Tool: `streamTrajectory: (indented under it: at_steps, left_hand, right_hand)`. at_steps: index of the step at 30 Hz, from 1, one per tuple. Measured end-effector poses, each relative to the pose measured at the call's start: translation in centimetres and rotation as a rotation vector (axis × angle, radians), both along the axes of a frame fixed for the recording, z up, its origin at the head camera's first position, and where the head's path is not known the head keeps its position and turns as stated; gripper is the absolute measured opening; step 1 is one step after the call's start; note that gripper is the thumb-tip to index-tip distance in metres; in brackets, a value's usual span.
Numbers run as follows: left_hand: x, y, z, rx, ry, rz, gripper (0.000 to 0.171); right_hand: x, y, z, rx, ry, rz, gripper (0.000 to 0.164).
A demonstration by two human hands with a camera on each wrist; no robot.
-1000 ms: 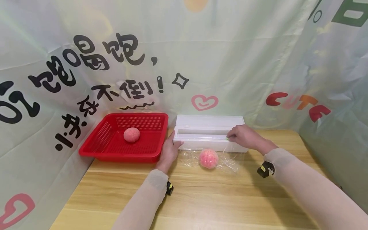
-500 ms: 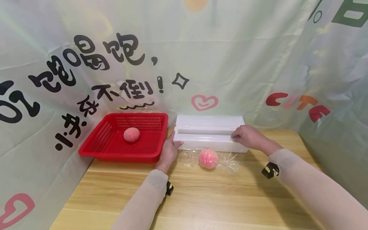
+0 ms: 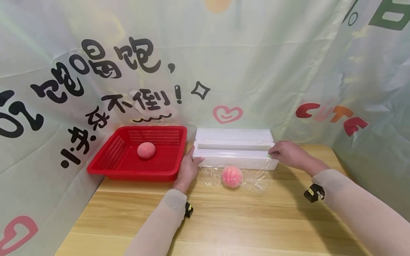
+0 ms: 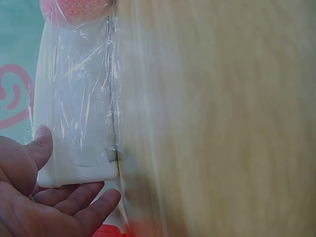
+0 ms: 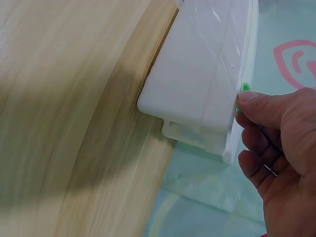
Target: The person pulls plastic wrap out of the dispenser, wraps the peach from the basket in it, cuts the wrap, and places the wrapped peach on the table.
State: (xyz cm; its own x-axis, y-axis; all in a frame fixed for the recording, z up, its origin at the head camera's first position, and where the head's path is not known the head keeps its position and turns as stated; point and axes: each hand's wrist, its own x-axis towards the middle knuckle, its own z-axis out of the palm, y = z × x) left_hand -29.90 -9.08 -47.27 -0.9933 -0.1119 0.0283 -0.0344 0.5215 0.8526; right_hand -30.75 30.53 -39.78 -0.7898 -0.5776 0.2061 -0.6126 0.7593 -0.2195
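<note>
A white plastic wrap dispenser (image 3: 237,163) lies at the back of the table with its lid (image 3: 234,135) raised. My left hand (image 3: 189,167) grips its left end, thumb over the front and fingers against the end in the left wrist view. A small green slide cutter (image 5: 244,94) sits on the dispenser's edge near its right end. Between thumb and index finger, my right hand (image 3: 289,153) pinches this cutter. Clear plastic wrap (image 3: 253,181) hangs out of the front, over a pink, peach-like ball (image 3: 232,176) on the table.
Left of the dispenser stands a red plastic basket (image 3: 137,176) with another pink ball (image 3: 146,150) in it. A printed cloth (image 3: 253,78) hangs behind and at both sides. The wooden table (image 3: 224,224) extends toward me.
My right hand has slid rightward along the dispenser with the green cutter, from short of the right end to that end. The left hand, the basket and both balls stay put.
</note>
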Motion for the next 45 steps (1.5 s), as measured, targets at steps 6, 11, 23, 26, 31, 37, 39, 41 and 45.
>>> streamTrajectory:
  at_steps: [6,11,23,26,31,37,39,41,45]
  left_hand:
    - [0.0,0.3,-0.1,0.004,0.013,-0.009,0.071]
    - [-0.1,0.3,-0.1,0.01,0.023,-0.009,0.071]
    - [-0.2,0.1,-0.2,0.0,0.011,-0.007,0.071]
    - [-0.2,0.0,-0.1,-0.007,0.016,-0.004,0.071]
    - [-0.1,-0.1,-0.1,-0.012,0.015,-0.004,0.072]
    - [0.0,-0.1,-0.1,-0.029,0.011,0.003,0.073]
    - [0.0,-0.1,-0.1,-0.036,0.018,0.0,0.073]
    - [-0.1,-0.1,-0.1,-0.036,0.019,-0.002,0.073]
    - [-0.1,-0.1,-0.1,-0.025,0.01,-0.002,0.072]
  right_hand:
    - [0.2,0.8,0.0,0.002,0.026,0.006,0.011]
    - [0.4,1.4,0.0,0.011,0.069,0.026,0.011]
    - [0.8,1.4,0.4,0.057,0.035,-0.028,0.01]
    - [1.2,0.5,0.7,0.099,0.025,-0.083,0.018]
    - [2.1,-2.5,0.1,0.073,0.2,-0.124,0.024]
    - [5.2,-8.6,-2.4,-0.047,0.288,-0.083,0.036]
    - [6.5,-10.6,-3.3,-0.036,0.275,-0.049,0.049]
    - [7.4,-12.2,-4.2,0.005,0.269,-0.02,0.065]
    - [8.1,-14.2,-5.6,0.066,0.276,0.011,0.088]
